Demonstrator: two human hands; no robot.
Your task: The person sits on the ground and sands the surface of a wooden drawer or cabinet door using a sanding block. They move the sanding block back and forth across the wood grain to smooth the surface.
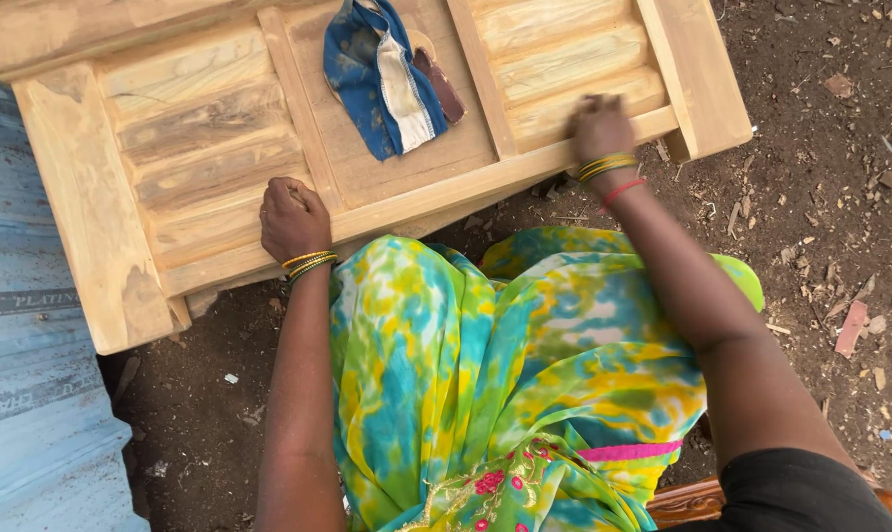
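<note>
Working across the pale wooden panel (219,148) on the dirt ground (820,197), you look to be mid-way through rubbing its grooved slats smooth. Your left hand (293,219) braces the near rail, closed into a fist. Your right hand (599,126) presses on the right slats, blurred, so whether it clamps anything cannot be told. A blue cloth (382,74) lies on the centre board. Next, you'd likely need steady pressure along the grain.

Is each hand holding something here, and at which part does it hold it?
It cannot be told. The left hand rests as a fist on the wooden panel; the blurred right hand presses its ridged part, anything beneath hidden.
</note>
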